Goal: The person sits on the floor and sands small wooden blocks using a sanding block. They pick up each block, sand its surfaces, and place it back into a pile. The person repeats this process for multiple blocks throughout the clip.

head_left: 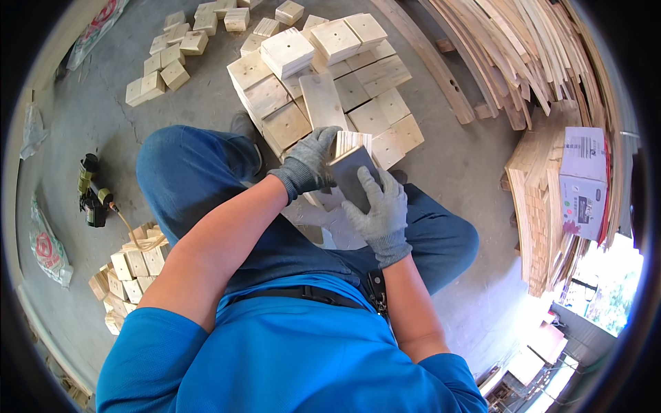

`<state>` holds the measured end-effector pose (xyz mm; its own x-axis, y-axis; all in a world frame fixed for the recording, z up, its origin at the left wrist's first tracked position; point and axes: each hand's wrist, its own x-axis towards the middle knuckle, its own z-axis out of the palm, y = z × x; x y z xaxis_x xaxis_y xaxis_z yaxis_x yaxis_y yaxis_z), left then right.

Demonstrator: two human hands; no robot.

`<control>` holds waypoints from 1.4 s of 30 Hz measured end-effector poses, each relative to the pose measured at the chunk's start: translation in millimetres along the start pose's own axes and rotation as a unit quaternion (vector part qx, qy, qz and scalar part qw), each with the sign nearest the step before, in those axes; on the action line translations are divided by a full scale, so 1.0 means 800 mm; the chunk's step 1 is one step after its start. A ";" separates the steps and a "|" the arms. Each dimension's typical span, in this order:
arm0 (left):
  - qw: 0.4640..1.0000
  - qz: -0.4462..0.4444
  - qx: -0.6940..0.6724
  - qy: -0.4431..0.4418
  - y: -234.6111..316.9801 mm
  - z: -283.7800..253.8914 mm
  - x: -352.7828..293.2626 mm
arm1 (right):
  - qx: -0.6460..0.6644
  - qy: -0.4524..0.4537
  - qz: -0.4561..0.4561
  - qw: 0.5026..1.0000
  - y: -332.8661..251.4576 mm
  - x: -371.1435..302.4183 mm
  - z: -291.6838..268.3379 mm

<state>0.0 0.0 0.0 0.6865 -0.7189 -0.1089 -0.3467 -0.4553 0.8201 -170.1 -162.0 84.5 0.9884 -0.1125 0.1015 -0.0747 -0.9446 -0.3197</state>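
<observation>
My left hand (pixel 310 162), in a grey knit glove, is closed at the left side of a pale wooden block (pixel 354 141) with striped, layered edges. In my right hand (pixel 382 210), gloved alike, is a dark grey flat rectangular slab (pixel 357 175). Its fingers lie over the right edge and face of the slab. The slab is tilted against the near side of the wooden block, and its kind is not plain. Just beyond, a smooth pale board (pixel 321 100) rests on a pile of wooden blocks (pixel 286 127). My left fingertips are partly hidden.
More wooden blocks (pixel 194 43) lie on the concrete floor at the far left, and others are stacked (pixel 131 272) near my left leg. A nail gun (pixel 93 193) with a hose lies left. Long planks (pixel 496 48) and a cardboard box (pixel 584 180) on stacked wood are at right.
</observation>
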 end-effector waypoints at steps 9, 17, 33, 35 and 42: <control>0.999 0.035 0.009 0.039 -0.015 0.016 0.003 | -0.006 0.033 0.073 0.997 0.007 0.107 0.008; 0.999 0.011 0.012 0.028 0.000 0.008 0.002 | 0.003 0.003 0.032 0.999 -0.002 0.043 -0.010; 0.998 0.026 0.016 0.046 -0.006 0.014 0.002 | 0.015 0.032 0.006 0.999 0.021 0.055 -0.004; 0.999 0.024 0.017 0.041 -0.005 0.011 0.002 | 0.013 0.039 0.029 0.999 0.024 0.085 -0.002; 0.999 0.007 -0.001 0.031 0.003 0.005 0.000 | 0.082 0.019 0.187 0.979 0.052 0.141 -0.002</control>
<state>-3.4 -3.1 -0.4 0.7197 -0.6916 -0.0616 -0.3558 -0.4435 0.8226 -61.5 -214.7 83.9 0.8905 -0.4546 -0.0174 -0.4046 -0.7739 -0.4873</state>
